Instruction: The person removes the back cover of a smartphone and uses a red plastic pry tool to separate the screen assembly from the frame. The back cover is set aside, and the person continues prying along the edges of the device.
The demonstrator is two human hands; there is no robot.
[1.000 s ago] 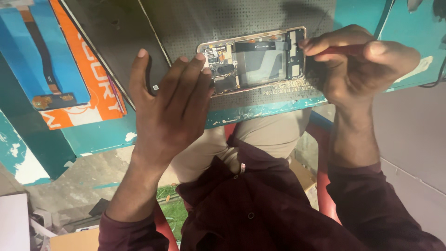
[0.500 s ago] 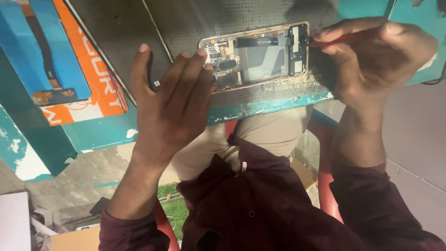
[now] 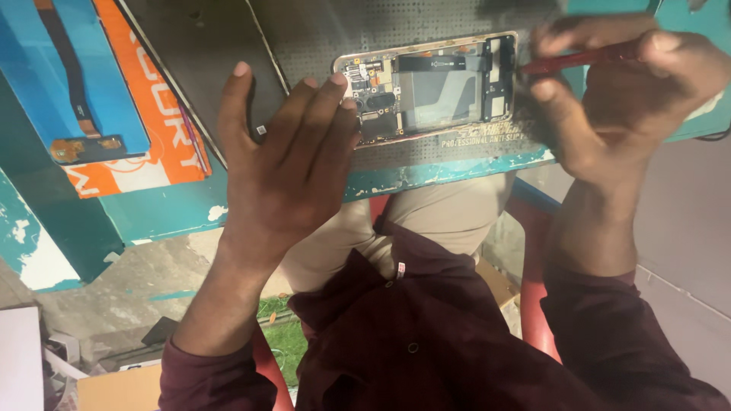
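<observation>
Red is the colour that jumps out first, a thin red-handled tool [image 3: 582, 57] pinched in the right hand [image 3: 624, 99] at the upper right of the frame, fingers curled tight round it, tip pointing at the right end of the opened phone [image 3: 430, 87]. Can't quite tell if the tip is actually touching the phone, it's a bit blurry there. Left hand [image 3: 285, 164] sits centre-left, flat and spread wide, holding nothing, fingertips resting on the left end of the phone to pin it down, thumb sticking out toward the upper left. Phone itself lies back-off, upper middle of the frame, long side across, so you can see the boards, a dark camera bit on the left and a greyish plate in the middle. It's on a dark perforated mat [image 3: 320, 38] laid over a chipped teal table [image 3: 175, 213], close to the near edge. Further out at upper left there's an orange and blue package [image 3: 129, 114] with a flex-cable part showing on it. Maroon sleeves and a red chair [image 3: 533, 304] fill the bottom.
</observation>
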